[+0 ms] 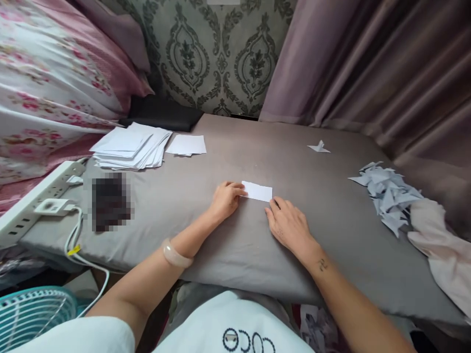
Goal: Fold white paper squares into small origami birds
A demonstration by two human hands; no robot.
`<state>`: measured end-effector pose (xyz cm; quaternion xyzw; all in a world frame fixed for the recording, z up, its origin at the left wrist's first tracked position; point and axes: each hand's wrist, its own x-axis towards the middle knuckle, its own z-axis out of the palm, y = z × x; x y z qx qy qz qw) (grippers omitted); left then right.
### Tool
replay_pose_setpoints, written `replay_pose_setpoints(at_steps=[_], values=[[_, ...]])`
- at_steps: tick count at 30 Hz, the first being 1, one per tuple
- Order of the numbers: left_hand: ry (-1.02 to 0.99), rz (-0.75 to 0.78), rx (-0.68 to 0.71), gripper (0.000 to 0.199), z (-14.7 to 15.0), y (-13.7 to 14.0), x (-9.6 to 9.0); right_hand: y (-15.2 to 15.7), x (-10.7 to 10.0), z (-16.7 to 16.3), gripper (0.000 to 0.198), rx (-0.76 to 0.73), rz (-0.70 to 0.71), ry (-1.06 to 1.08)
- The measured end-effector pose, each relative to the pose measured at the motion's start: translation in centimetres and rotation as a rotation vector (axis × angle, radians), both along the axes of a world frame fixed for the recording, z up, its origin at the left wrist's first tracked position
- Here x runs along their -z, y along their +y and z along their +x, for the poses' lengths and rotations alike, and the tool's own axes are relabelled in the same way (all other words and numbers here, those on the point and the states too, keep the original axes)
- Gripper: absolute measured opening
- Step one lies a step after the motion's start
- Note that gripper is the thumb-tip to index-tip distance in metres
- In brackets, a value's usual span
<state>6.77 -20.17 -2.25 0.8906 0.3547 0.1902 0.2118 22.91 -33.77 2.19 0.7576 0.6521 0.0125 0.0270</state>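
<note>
Nearer us than the paper stack (128, 149) and to its right lies a paper strip (258, 191); our half-curled left hand (225, 201) pinches one end, our loosely bent right hand (290, 223) touches the other, perhaps gripping.

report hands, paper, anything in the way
Left hand on left end of paper strip. Right hand at its right corner. Folded paper pile off right, not in the way.

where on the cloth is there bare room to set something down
The grey cloth is bare beyond the paper strip, between the small sheets and lone folded piece, and between the right hand and folded-paper pile. Crowded: the left end, with the paper stack and power strip.
</note>
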Motion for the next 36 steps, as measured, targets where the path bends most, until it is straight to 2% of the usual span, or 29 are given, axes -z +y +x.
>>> replay_pose_setpoints(at_steps=[3,5,8,11,14,17,19,21,24,26,29,33,36], values=[[0.071,0.084,0.064,0.042,-0.3,-0.9,-0.7,0.9,-0.3,1.5,0.035,0.026,0.006,0.126],[0.109,0.121,0.085,0.04,-0.4,-1.4,-1.1,2.3,-0.4,2.7,0.034,0.083,0.015,0.247],[0.111,0.152,0.117,0.039,-0.3,-1.6,-1.3,5.0,-0.2,4.1,0.026,0.057,0.08,0.4],[0.073,0.134,0.149,0.04,-0.2,-1.3,-0.9,7.1,0.1,4.9,0.027,0.036,0.013,0.444],[0.039,0.081,0.168,0.038,0.0,-0.6,-0.5,7.9,0.1,5.3,0.031,0.11,-0.104,0.52],[0.036,0.053,0.214,0.04,0.5,0.5,-0.4,7.8,-0.1,5.7,0.022,0.174,-0.207,0.614],[0.062,0.076,0.24,0.041,0.9,1.2,-0.6,7.3,-0.1,5.8,0.017,0.18,-0.206,0.658],[0.08,0.127,0.262,0.041,1.4,1.6,-1.0,6.6,0.0,5.8,0.017,0.235,-0.122,0.768],[0.044,0.196,0.295,0.045,2.3,1.4,-1.6,5.4,0.2,5.0,0.017,0.474,0.039,1.092],[0.011,0.217,0.327,0.049,2.9,0.8,-1.8,4.7,0.2,4.2,0.017,0.579,0.068,1.202],[0.01,0.23,0.378,0.047,3.8,-0.1,-1.9,3.8,0.1,2.8,0.017,0.638,0.062,1.298],[0.056,0.226,0.429,0.035,4.1,-0.6,-1.6,3.0,0.0,1.6,0.017,0.725,0.016,1.535],[0.092,0.234,0.458,0.032,3.9,-0.6,-1.4,2.4,-0.1,2.1,0.02,0.678,-0.076,1.552]])
